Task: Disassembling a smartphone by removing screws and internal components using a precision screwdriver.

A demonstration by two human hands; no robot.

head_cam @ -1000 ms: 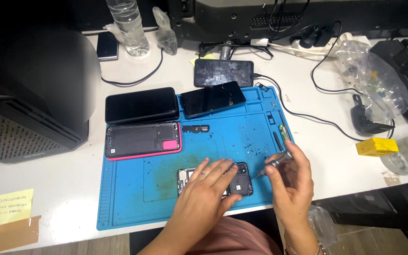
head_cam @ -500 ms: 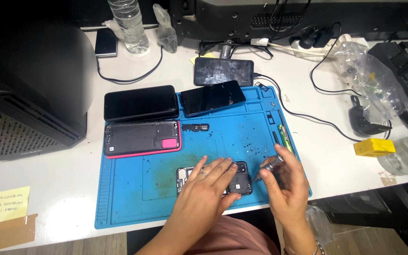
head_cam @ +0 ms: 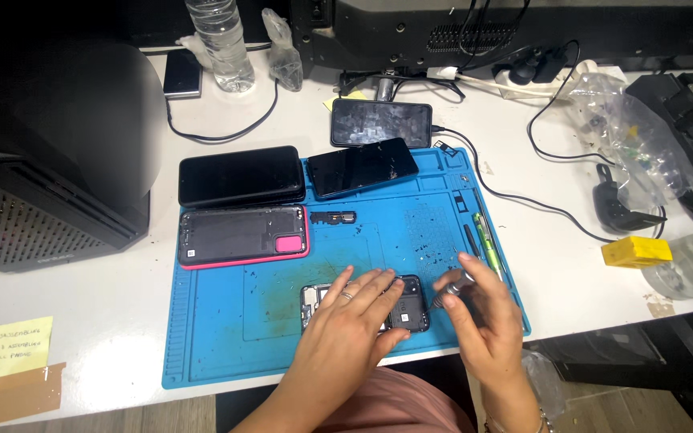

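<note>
Little has moved: left hand (head_cam: 352, 321) still lies spread flat on the opened phone (head_cam: 407, 303) near the blue mat's (head_cam: 226, 337) front edge. Right hand (head_cam: 483, 314) keeps pinching a small metal tool (head_cam: 452, 289) just beside the phone.

The right hand (head_cam: 483, 321) has slid down and left across the lower right of the frame, off the green-handled tools at the mat's right edge, and now sits just beside the small opened black phone (head_cam: 370, 305) with the slim silver metal tool (head_cam: 452, 290) pinched in its fingertips. The left hand (head_cam: 346, 333) has spread flatter over that phone, fingers reaching further right.
</note>
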